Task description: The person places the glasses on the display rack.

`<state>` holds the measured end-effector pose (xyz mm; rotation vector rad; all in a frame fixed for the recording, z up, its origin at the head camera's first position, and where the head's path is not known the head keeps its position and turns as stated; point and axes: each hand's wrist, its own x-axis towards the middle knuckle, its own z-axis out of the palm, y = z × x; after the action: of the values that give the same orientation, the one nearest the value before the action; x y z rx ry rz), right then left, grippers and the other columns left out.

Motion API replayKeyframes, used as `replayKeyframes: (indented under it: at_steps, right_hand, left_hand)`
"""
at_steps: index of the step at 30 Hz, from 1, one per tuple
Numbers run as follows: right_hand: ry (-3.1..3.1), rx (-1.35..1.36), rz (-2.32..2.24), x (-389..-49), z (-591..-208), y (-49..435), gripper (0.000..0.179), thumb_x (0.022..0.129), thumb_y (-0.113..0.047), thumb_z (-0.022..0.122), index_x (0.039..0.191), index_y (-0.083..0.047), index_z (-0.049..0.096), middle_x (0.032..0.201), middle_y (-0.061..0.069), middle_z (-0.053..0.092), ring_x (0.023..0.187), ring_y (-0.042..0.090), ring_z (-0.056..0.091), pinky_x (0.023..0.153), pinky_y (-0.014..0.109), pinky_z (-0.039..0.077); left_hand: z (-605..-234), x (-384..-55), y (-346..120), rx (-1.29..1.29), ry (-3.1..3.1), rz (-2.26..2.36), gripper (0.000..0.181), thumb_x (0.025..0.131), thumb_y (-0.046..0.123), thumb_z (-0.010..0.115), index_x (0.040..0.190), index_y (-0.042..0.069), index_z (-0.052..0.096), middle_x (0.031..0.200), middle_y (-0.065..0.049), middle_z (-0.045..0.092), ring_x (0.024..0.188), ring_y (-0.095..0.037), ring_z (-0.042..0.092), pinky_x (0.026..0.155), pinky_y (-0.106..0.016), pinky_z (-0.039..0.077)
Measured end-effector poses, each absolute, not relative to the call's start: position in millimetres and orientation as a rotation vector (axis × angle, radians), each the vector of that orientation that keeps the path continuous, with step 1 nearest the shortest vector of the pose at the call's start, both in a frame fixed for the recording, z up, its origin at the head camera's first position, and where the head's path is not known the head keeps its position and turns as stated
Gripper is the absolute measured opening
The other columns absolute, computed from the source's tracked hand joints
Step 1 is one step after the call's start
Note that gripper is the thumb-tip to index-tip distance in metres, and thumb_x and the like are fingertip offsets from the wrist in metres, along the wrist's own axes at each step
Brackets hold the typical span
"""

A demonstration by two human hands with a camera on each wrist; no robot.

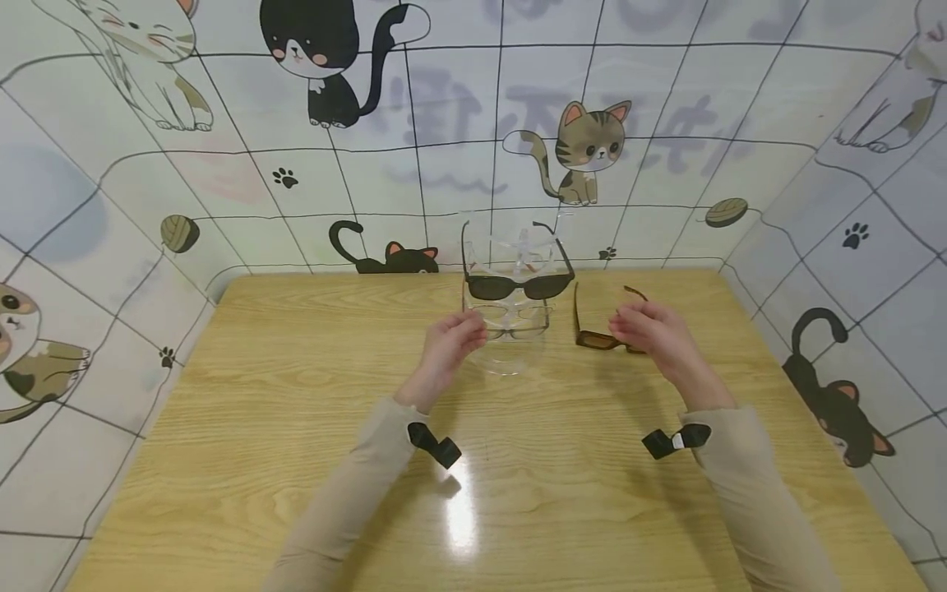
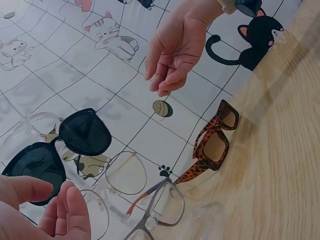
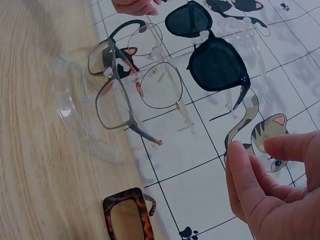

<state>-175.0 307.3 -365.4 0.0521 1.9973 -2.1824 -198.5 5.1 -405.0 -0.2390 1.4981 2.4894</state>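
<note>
A clear display stand [image 3: 65, 107] holds several pairs of glasses in tiers. Dark sunglasses [image 1: 496, 288] sit highest, thin round wire-rimmed glasses [image 3: 181, 90] below them, and grey-framed glasses [image 3: 114, 76] lowest. At the stand's left side is my left hand [image 1: 447, 341], thumb and fingertips close together with nothing seen between them. Tortoiseshell sunglasses [image 2: 216, 145] rest on the table to the right of the stand. My right hand [image 1: 654, 329] hovers above these, fingers loosely bent and holding nothing; in the head view it covers part of their frame.
The wooden table [image 1: 296, 411] runs back to a wall covering [image 1: 459, 181] with cartoon cats and grid lines. Side panels of the same print flank the table. Both sleeved wrists carry small black cameras [image 1: 435, 446].
</note>
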Motion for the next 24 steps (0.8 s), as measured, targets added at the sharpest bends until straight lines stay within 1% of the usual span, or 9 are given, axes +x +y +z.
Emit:
replayKeyframes:
  at_steps: [5,11,13,19,24]
  right_hand:
    - [2.024,0.093,-2.167,-171,-370,314,0.023,0.095,-0.016,0.056,0.109,0.000,0.048,0.091,0.000,0.066,0.083,0.008,0.064,0.077,0.018,0.053]
    - [2.054,0.113,-2.164,-165,-378,324,0.023,0.095,-0.016,0.056,0.110,-0.001,0.048,0.091,0.000,0.065,0.084,0.009,0.064,0.079,0.020,0.053]
    - [2.057,0.116,-2.165,-162,-380,327,0.020,0.095,-0.016,0.056,0.108,-0.002,0.049,0.091,0.000,0.065,0.084,0.009,0.065,0.079,0.021,0.053]
    - [2.003,0.142,-2.216,-155,-383,338,0.008,0.095,-0.013,0.056,0.100,-0.007,0.056,0.090,0.001,0.066,0.084,0.010,0.065,0.080,0.021,0.053]
    - [1.912,0.180,-2.293,-150,-384,344,0.005,0.094,-0.011,0.057,0.095,-0.009,0.061,0.088,0.002,0.067,0.083,0.011,0.066,0.079,0.022,0.054]
  left_hand:
    - [-411,-196,16,-0.223,1.511,2.473,0.013,0.089,-0.005,0.056,0.102,-0.007,0.058,0.072,-0.002,0.063,0.063,-0.008,0.061,0.061,-0.017,0.053]
    - [-416,-195,29,-0.175,1.525,2.444,0.026,0.088,-0.005,0.057,0.111,-0.017,0.055,0.074,-0.003,0.063,0.063,-0.008,0.061,0.062,-0.017,0.053]
    - [-418,-194,33,-0.171,1.534,2.422,0.029,0.089,-0.004,0.057,0.113,-0.018,0.054,0.075,-0.002,0.064,0.063,-0.007,0.061,0.062,-0.017,0.053]
    - [-423,-192,49,-0.137,1.555,2.381,0.029,0.088,-0.003,0.057,0.113,-0.018,0.053,0.075,-0.002,0.063,0.062,-0.007,0.061,0.061,-0.016,0.052]
    - [-428,-192,61,-0.130,1.539,2.366,0.028,0.088,-0.004,0.057,0.112,-0.018,0.054,0.075,-0.003,0.062,0.061,-0.007,0.060,0.060,-0.017,0.052]
